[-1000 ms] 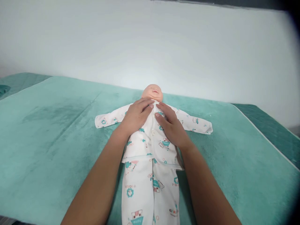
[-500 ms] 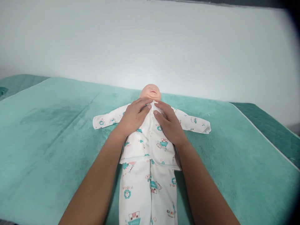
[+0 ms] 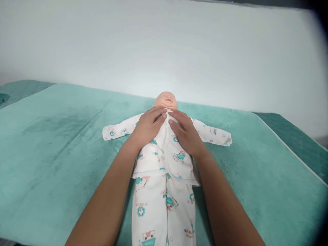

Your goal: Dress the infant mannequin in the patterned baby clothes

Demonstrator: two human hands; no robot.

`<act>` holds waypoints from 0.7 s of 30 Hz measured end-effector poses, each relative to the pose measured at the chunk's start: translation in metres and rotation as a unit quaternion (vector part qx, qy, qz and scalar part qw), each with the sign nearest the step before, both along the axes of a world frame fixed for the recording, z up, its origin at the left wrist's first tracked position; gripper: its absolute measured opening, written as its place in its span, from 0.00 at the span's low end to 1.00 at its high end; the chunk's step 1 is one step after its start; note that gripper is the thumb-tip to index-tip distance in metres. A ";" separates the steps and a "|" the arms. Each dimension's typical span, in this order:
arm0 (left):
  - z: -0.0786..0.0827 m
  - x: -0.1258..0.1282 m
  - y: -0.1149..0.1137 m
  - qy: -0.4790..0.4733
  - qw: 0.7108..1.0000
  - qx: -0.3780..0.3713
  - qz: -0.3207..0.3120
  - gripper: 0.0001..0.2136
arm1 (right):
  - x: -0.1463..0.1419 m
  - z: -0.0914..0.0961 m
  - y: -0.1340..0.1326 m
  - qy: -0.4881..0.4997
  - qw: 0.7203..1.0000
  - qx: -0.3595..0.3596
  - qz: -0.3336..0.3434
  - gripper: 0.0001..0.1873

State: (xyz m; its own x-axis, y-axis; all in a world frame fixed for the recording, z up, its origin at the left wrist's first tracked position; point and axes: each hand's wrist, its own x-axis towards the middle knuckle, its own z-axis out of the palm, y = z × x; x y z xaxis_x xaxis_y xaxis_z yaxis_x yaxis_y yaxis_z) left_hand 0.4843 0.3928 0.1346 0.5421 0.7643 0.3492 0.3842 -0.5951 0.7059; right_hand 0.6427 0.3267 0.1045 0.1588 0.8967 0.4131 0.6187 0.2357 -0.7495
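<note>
A baby doll lies on its back, head away from me, its arms stretched out sideways. It wears a white printed long-sleeved shirt with buttons down the front, and matching trousers. My left hand rests flat on the left side of the shirt's chest, fingers reaching toward the collar. On the other side of the button line, my right hand lies the same way, palm down with fingers extended. Both hands are open. The doll's neck and upper chest are partly covered, and its feet are out of frame.
A soft green mat spreads under the doll. Darker green quilted fabric shows past its pale edging on the right, and also at the far left. Behind the mat rises a plain white wall.
The view has shifted very slightly, moving the doll and my hands a little to the right in the picture. My hands keep the same places on the shirt.
</note>
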 end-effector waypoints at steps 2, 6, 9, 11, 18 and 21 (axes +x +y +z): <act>0.000 0.000 0.000 -0.002 1.000 -0.002 0.004 0.18 | 0.001 0.000 0.002 -0.017 1.000 -0.018 -0.001 0.21; 0.000 0.001 0.000 -0.010 1.000 -0.004 0.007 0.18 | 0.003 0.002 0.004 -0.026 0.999 -0.044 0.006 0.23; 0.000 0.000 -0.001 -0.014 1.000 -0.003 0.000 0.18 | 0.003 0.001 0.004 0.001 0.999 -0.043 0.014 0.23; 0.000 0.000 0.000 -0.015 1.000 -0.002 -0.004 0.18 | 0.002 0.000 0.003 0.034 0.999 -0.030 0.014 0.21; 0.000 0.000 0.000 -0.020 1.000 0.005 -0.012 0.16 | -0.005 -0.001 -0.003 0.157 0.987 0.017 -0.019 0.13; 0.001 -0.001 -0.001 -0.013 1.000 0.010 -0.008 0.16 | -0.005 -0.001 -0.005 0.163 0.986 0.024 -0.035 0.13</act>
